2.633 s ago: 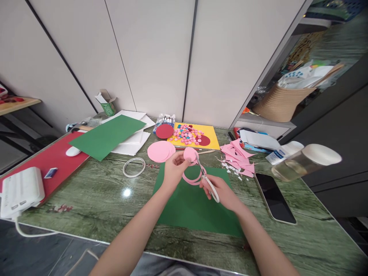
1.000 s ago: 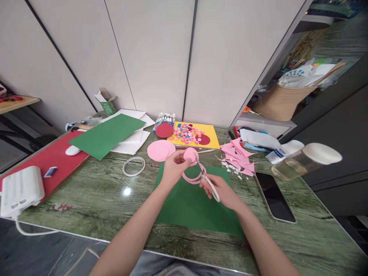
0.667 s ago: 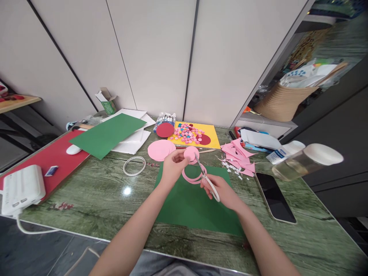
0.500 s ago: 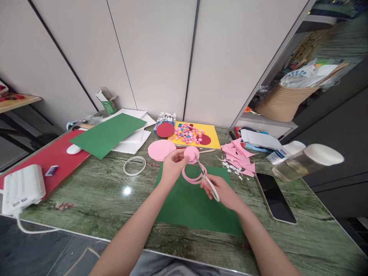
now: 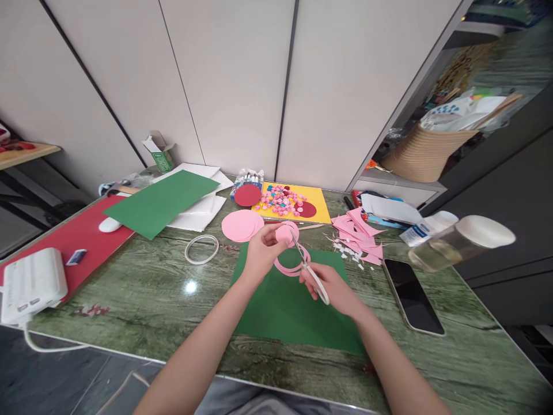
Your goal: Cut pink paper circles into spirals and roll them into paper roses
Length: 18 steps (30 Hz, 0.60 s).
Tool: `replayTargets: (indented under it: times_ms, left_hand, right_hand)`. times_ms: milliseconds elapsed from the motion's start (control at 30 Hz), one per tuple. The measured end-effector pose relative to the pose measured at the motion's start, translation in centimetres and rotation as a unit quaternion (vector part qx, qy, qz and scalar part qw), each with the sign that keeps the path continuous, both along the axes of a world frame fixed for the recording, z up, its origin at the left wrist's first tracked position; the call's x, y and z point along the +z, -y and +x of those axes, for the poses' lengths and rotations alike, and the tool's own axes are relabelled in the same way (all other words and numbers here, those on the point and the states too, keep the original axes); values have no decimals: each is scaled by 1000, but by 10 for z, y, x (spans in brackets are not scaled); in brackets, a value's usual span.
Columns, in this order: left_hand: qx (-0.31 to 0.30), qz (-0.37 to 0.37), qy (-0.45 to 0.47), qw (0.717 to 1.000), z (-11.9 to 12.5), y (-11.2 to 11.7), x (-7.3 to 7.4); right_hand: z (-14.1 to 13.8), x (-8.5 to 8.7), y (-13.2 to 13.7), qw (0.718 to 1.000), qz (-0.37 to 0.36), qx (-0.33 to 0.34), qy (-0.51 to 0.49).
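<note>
Between the fingers of my left hand (image 5: 262, 252) is a small pink paper circle (image 5: 285, 232), held up above the table. My right hand (image 5: 325, 285) grips a pair of white-handled scissors (image 5: 318, 286), whose blades reach up to the circle's right side. A curling pink paper strip (image 5: 281, 271) hangs in a loop below the circle, over a green paper sheet (image 5: 298, 311). Larger pink paper discs (image 5: 241, 225) lie just beyond my left hand. Where exactly the blades meet the paper is too small to make out.
Pink paper scraps (image 5: 358, 233) and white bits lie right of centre, near a phone (image 5: 413, 297) and a clear bottle (image 5: 444, 253). Pink and blue rolled pieces rest on yellow paper (image 5: 319, 199). Leftward are a white ring (image 5: 187, 252), green sheet (image 5: 162, 202) and power bank (image 5: 34, 282).
The pink circle has turned slightly in my left hand, and a ring-like strip shows more along its upper edge. Both hands stay nearly in place.
</note>
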<state>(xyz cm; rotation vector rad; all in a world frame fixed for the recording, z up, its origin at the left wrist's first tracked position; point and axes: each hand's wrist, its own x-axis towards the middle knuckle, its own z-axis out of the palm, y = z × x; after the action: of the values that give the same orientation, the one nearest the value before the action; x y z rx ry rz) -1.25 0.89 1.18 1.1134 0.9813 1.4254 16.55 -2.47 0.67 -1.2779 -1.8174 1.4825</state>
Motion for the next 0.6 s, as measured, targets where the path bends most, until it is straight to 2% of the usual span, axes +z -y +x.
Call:
replayTargets:
  times_ms: [333,600]
  left_hand:
    - [10,-2,-2,1000,1,-1,-4]
    - [20,-6,6,1000,-1,-2,0]
  right_hand:
    - [-2,-1,0,1000,-8,-6,-14]
    - [-1,0,0,1000,-11,-7,-5]
